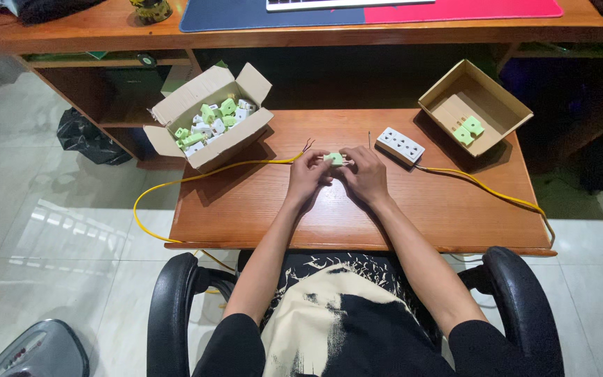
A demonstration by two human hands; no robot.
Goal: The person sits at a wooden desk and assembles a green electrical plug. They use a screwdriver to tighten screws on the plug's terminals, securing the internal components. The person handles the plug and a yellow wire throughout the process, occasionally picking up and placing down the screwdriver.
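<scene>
— Low wooden desk first: open carton of green-and-white plugs far left, nearly bare carton far right, white socket strip just right of centre

— And the small piece?

— Pale green plug, dead centre, long axis running left to right, pinched between left hand and right hand, both closed on it, equally near

— Yellow cable?

— Trailing off left, bare end just beside the plug

Two cardboard boxes are sitting on the low table: the left box is holding a heap of green and white plugs, too many to count. The right box is holding two green plugs. One white socket strip is lying on the table between the boxes, and one green plug is sitting just left of it.
</scene>
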